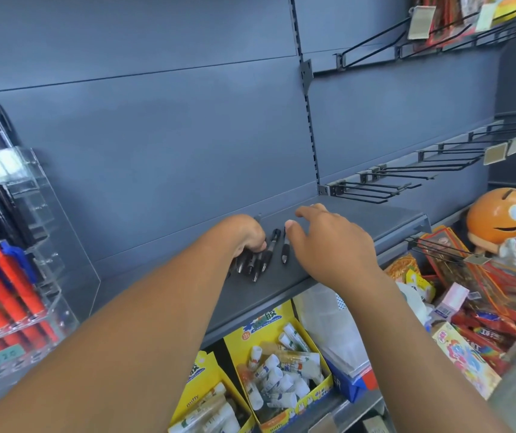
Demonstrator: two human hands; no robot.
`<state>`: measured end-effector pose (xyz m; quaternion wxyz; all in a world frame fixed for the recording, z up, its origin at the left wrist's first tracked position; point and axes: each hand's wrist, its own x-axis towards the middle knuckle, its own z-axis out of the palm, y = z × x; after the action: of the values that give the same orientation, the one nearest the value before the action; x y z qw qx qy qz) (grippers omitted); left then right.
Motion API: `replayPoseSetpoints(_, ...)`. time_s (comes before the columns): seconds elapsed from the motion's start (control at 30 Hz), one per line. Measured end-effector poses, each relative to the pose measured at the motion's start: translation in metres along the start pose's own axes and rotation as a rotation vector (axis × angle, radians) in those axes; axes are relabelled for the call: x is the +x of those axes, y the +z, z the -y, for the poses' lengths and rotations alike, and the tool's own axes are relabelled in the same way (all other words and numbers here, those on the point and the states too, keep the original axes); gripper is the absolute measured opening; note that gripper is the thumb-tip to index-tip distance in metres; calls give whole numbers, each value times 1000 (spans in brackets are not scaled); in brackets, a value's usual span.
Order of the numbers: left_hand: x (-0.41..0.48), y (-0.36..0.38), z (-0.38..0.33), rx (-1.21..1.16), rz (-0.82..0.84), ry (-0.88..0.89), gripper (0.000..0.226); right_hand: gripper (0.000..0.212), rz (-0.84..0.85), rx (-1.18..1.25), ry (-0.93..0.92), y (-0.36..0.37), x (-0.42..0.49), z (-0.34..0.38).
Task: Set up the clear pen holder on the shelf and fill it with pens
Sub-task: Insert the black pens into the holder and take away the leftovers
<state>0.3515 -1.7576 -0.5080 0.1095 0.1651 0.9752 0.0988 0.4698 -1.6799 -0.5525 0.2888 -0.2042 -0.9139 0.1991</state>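
Clear pen holder [28, 189]: tiered acrylic, upright at the far left, well apart from both hands. Lower tiers hold red pens [6, 285] with blue caps; upper tiers hold dark pens.

Black pens [252, 264]: a small bundle lying on the grey shelf [375, 223], tips toward the camera. Left hand [245, 234] is curled round the bundle's upper ends.

One loose black pen [285, 253] lies on the shelf just right of the bundle. Right hand [328, 242]: fingers spread and relaxed, holding nothing, thumb just beside the loose pen; contact cannot be told.

Below the shelf: yellow boxes of glue sticks [281, 370]. Right: wire hooks [391, 182], orange figure [500, 217].
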Motion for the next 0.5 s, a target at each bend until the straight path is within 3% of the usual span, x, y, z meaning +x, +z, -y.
replayPoseSetpoints(0.17, -4, -2, 8, 70, 8, 88, 24, 45, 3, 5, -3, -1, -1, 0)
replayPoseSetpoints(0.27, -9, -1, 12, 165, -65, 130, 29, 44, 2, 6, -3, -3, -1, 3)
replayPoseSetpoints(0.5, -10, -3, 29, -34, -71, 23, 23, 43, -2, 12, -19, -1, -4, 11)
